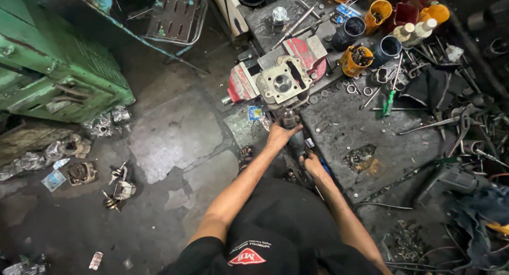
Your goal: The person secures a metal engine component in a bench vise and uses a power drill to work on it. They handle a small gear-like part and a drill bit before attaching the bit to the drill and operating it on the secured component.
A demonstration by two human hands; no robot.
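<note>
A grey metal engine cylinder head [282, 82] sits clamped in a red bench vise [305, 52] at the edge of a dark workbench [360, 129]. My left hand [280, 135] grips the front end of a dark power tool [293, 134] that points up at the underside of the cylinder head. My right hand [314, 165] holds the rear of the same tool, lower and closer to my body. The tool's tip is hidden against the part.
Yellow and dark cups [354, 60] of small parts, a green screwdriver [389, 103], pliers and loose washers crowd the bench. A green machine [58, 68] stands at left. Engine scraps [119, 187] lie on the concrete floor. A metal rack [175, 15] leans at the top.
</note>
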